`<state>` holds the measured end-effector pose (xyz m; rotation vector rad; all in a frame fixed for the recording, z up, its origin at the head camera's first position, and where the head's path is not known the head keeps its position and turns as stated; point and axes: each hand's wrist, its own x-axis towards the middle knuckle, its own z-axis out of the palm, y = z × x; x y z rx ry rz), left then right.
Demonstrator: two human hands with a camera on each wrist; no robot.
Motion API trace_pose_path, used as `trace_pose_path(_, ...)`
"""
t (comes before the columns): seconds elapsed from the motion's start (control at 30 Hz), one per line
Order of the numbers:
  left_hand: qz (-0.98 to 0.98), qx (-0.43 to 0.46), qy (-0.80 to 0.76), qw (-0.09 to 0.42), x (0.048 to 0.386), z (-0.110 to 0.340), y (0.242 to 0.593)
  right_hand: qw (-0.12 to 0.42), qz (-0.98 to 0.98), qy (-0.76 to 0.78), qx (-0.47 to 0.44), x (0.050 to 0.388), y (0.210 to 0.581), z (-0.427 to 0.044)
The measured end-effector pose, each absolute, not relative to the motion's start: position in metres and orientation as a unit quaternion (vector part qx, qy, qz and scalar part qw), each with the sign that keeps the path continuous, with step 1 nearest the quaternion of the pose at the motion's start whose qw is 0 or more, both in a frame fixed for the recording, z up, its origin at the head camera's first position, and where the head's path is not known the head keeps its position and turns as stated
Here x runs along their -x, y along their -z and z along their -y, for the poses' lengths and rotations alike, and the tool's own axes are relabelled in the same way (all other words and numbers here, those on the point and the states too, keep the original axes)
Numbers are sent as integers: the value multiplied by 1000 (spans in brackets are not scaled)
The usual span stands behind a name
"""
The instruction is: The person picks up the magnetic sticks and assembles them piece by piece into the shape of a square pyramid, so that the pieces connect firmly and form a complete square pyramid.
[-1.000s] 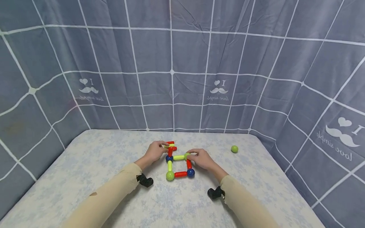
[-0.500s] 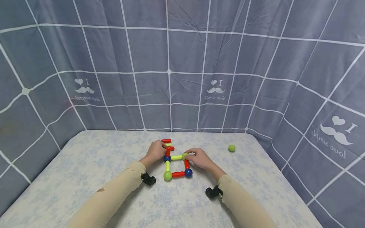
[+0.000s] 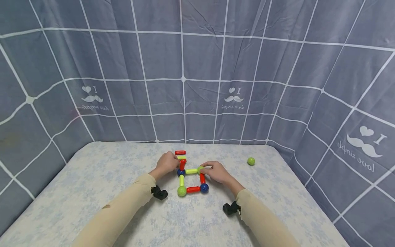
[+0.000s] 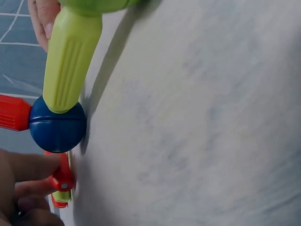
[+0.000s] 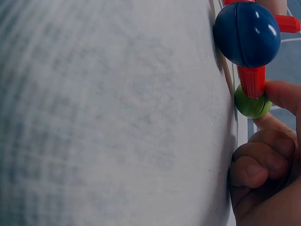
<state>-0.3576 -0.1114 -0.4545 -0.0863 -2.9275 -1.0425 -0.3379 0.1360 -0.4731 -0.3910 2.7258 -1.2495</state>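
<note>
A square frame of rods and balls lies on the table, with a lime rod (image 3: 191, 171) at its far side and a red rod (image 3: 193, 189) at its near side. On its far-left blue ball (image 3: 181, 172) stands an upright red rod (image 3: 182, 165). Just behind that corner, my left hand (image 3: 167, 162) pinches a loose red rod (image 4: 62, 174) between thumb and finger, as the left wrist view shows. My right hand (image 3: 216, 171) pinches the far-right green ball (image 5: 253, 101), its other fingers curled under.
Past the left hand lie a loose lime rod (image 3: 181, 158) and another red rod (image 3: 180, 152). One loose green ball (image 3: 251, 161) sits at the right rear of the table (image 3: 148, 219). A grey checked curtain (image 3: 203, 96) hangs behind and along the sides.
The left hand has drawn back slightly to the left, and the loose red rod has shifted left with it. The right hand remains at the green ball. The head view has turned slightly.
</note>
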Motion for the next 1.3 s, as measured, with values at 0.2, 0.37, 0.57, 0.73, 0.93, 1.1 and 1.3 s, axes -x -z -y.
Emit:
trace_pose_path(0.2, 905, -36, 423, 36, 352, 118, 462, 60, -901, 410, 127, 339, 474, -135)
trace_pose_path(0.37, 857, -73, 509, 28, 341, 122, 465, 56, -904, 404, 124, 339, 473, -135)
trace_pose_path(0.57, 781, -125, 612, 15, 326, 124, 461, 51, -904, 405, 129, 338, 472, -135)
trace_pose_path(0.73, 739, -139, 660, -9, 314, 125, 459, 51, -902, 408, 130, 337, 471, -135)
trace_pose_path(0.93, 691, -135, 709, -25, 295, 123, 460, 56, -902, 410, 127, 335, 471, -135)
trace_pose_path(1.1, 648, -100, 754, -37, 276, 117, 458, 55, -903, 407, 125, 335, 470, -135)
trace_pose_path(1.3, 646, -89, 756, -54, 256, 112, 456, 55, -905, 402, 129, 336, 472, -135)
